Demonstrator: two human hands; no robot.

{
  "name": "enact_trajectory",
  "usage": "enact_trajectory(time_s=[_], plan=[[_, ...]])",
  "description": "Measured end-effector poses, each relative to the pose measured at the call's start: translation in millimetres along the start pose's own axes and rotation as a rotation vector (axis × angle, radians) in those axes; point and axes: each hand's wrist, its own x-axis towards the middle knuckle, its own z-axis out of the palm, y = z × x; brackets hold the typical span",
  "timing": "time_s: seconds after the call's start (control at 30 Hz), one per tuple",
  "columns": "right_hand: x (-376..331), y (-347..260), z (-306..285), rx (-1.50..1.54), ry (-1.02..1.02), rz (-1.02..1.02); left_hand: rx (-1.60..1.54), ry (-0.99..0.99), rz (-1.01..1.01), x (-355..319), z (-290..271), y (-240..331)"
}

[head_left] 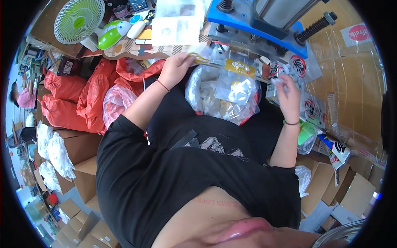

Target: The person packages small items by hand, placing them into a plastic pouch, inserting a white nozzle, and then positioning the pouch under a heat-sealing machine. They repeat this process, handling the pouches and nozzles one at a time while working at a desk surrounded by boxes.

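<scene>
My left hand (pixel 175 72) is closed, its thumb and fingers pinching a clear plastic bag with a gold band (pixel 197 57). A matching clear bag with a gold label (pixel 237 84) lies to its right, on top of a large clear sack of crumpled plastic (pixel 202 93) in front of my lap. My right hand (pixel 288 94) is raised further right with its fingertips drawn together. Something pale shows at those fingertips, too small to make out. Just behind that hand are clear printed packages (pixel 300 66) with black and red round marks.
A press with a blue plate (pixel 235 16) and springs stands ahead. A white-green fan (pixel 79 20) and white sheets (pixel 175 22) occupy the back left. Red sacks (pixel 97 93) fill the left side. A cardboard surface (pixel 351 74) rises at the right; open boxes (pixel 351 190) sit below.
</scene>
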Motion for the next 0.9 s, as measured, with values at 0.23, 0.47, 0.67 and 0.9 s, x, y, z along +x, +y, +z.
enact_trajectory(time_s=[0.23,0.47,0.67,0.9], plan=[[22,-64,39,0.593,-0.031,-0.021,-0.538,-0.301,-0.158,-4,26,77],[25,-47,23,0.345,-0.166,-0.158,-1.259,-0.597,-0.417,-14,57,106],[24,-33,11,0.161,-0.099,-0.247,-1.368,-0.790,-0.482,-9,62,106],[0,-6,13,-0.011,0.008,-0.144,-1.469,-0.566,-0.475,32,63,72]])
